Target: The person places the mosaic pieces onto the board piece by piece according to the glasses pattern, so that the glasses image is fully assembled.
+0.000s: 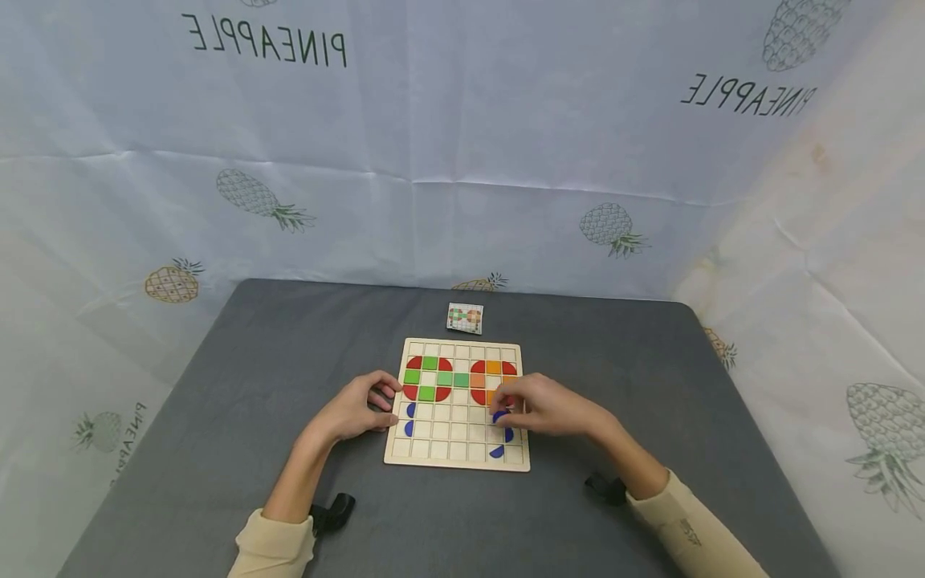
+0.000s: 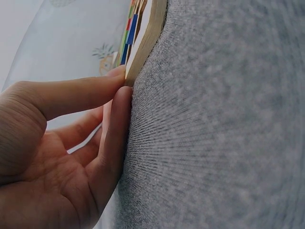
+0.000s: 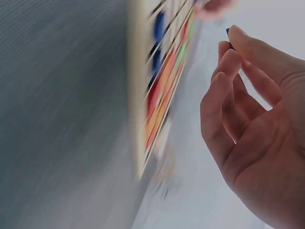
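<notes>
The wooden grid board [image 1: 438,449] bears red, green, orange and blue pieces. At its left edge, my left hand [image 1: 356,407] touches the rim with thumb and fingertips set apart; the left wrist view shows the thumb tip against the board's edge [image 2: 148,40]. Over the board's right side, my right hand [image 1: 552,405] pinches a blue half-round piece [image 1: 500,417] between thumb and fingers; only a dark sliver shows in the right wrist view. Below it lie a blue half-round piece [image 1: 509,435] and a tilted one [image 1: 496,452]. Two more blue pieces [image 1: 409,429] sit at left.
A small pattern card [image 1: 465,318] lies behind the board on the dark grey tabletop [image 1: 303,337]. A white curtain [image 1: 462,144] with pineapple prints hangs behind and at both sides. Black straps [image 1: 332,512] are on the wrists.
</notes>
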The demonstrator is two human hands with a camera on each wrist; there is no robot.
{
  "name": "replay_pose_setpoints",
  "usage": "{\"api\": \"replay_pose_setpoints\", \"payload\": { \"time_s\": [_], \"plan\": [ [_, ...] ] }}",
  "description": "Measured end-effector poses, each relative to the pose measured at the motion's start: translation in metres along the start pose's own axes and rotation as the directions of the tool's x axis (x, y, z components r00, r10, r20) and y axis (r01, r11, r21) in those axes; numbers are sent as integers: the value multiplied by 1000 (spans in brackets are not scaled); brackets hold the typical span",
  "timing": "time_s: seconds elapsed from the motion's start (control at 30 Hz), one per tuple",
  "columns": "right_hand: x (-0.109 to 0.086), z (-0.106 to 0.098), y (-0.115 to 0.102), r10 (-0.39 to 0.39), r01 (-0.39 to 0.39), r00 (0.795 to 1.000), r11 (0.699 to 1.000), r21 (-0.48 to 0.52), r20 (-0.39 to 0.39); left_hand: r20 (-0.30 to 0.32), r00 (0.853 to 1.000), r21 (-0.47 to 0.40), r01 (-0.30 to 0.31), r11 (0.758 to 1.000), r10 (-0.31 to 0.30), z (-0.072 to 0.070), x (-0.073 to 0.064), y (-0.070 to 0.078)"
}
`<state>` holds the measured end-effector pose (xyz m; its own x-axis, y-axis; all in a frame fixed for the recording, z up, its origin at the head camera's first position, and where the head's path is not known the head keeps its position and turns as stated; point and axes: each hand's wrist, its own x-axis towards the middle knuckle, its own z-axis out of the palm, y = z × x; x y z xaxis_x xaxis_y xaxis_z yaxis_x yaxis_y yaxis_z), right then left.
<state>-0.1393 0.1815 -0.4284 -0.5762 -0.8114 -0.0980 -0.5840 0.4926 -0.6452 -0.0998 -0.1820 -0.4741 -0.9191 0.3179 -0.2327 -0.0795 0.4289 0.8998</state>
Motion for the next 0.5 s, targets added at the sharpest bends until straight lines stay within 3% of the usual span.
{"api": "replay_pose_setpoints", "payload": {
  "time_s": [0.2, 0.5],
  "plan": [
    [52, 18, -29, -140, 141, 982, 990, -2, 128, -6, 1000, 4, 14, 1000, -14, 0, 1, 1],
    [93, 38, -52, -114, 134, 965, 988, -72, 235, -3, 1000, 19, 7, 1000, -7, -2, 2, 1]
  ]
}}
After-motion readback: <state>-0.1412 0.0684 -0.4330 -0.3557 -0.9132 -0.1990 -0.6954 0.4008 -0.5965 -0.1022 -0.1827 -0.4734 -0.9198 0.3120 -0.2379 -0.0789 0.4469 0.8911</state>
